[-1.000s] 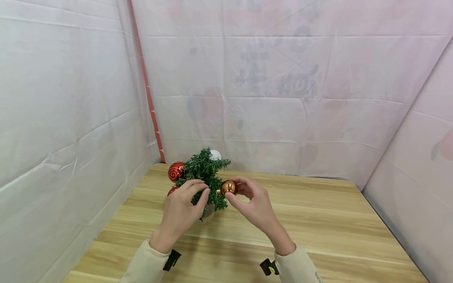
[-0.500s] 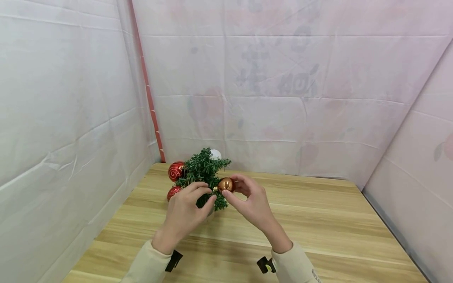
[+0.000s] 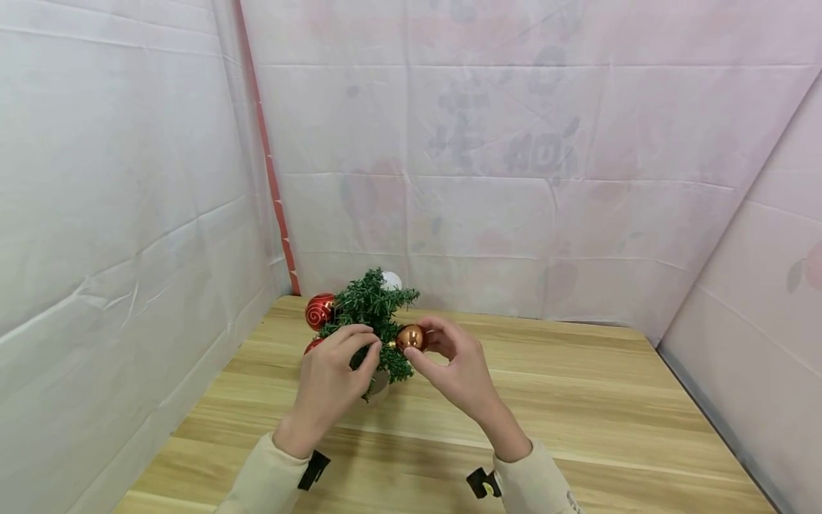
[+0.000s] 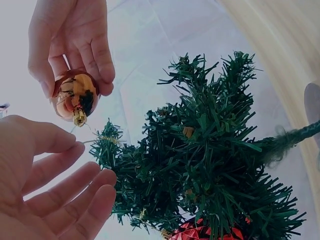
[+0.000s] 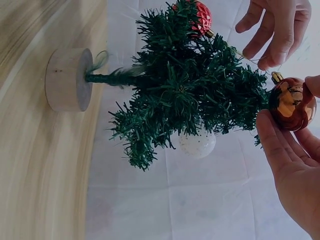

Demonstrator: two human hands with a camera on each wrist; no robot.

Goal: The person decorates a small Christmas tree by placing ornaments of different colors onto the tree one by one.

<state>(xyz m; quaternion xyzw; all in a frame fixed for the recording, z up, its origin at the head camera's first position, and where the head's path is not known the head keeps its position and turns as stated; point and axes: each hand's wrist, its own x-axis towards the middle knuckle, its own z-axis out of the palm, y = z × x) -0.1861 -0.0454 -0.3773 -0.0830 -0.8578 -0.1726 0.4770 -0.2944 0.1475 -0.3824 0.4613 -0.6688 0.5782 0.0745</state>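
Note:
A shiny copper Christmas ball [image 3: 411, 338] sits in the fingers of my right hand [image 3: 461, 373], which grips it by its sides. Its gold cap [image 4: 79, 117] faces the tip of a small green Christmas tree [image 3: 369, 303]. My left hand [image 3: 329, 373] is in front of the tree, thumb and forefinger pinched together on a thin cord [image 4: 90, 141], its other fingers loosely bent. Where the cord's far end goes is hard to tell among the needles. The tree's round wooden base [image 5: 67, 80] stands on the table.
On the tree hang a red swirl-patterned ball [image 3: 320, 312], a second red ball [image 3: 313, 345] partly behind my left hand, and a white ball [image 3: 391, 280]. White cloth walls [image 3: 475, 214] enclose the wood-grain table [image 3: 578, 400] at the back and sides.
The copper ball and my right hand have shifted slightly left, toward the tree. My left thumb and forefinger parted half a second ago and are now together again.

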